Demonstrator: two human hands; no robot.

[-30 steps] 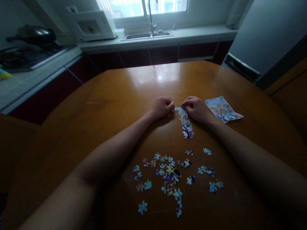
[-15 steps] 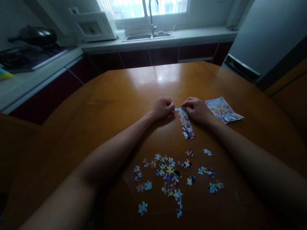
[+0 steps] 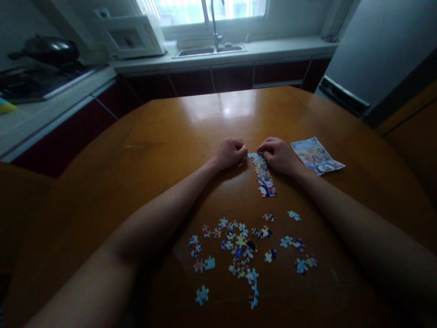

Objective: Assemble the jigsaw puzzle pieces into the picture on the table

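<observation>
A narrow strip of joined jigsaw puzzle pieces (image 3: 265, 176) lies flat on the wooden table, its long side running towards me. At its far end, a pale puzzle piece (image 3: 251, 155) juts out to the left. My left hand (image 3: 231, 152) rests on the table with curled fingers, thumb and forefinger closed at the outer edge of that piece. From the right, my right hand (image 3: 278, 154) lies over the strip's far corner, its fingers bent together and touching it. The fingertips partly hide that corner.
Many loose puzzle pieces (image 3: 240, 241) are scattered nearer to me. A printed picture sheet (image 3: 316, 156) lies right of my right hand on the table (image 3: 191, 132). Beyond are a counter with a sink (image 3: 196, 52), a microwave (image 3: 134, 37), a pan (image 3: 51, 49) and a fridge (image 3: 382, 50).
The whole view has shifted very slightly. Both hands keep the same place at the far end of the strip, and the pieces lie as before.
</observation>
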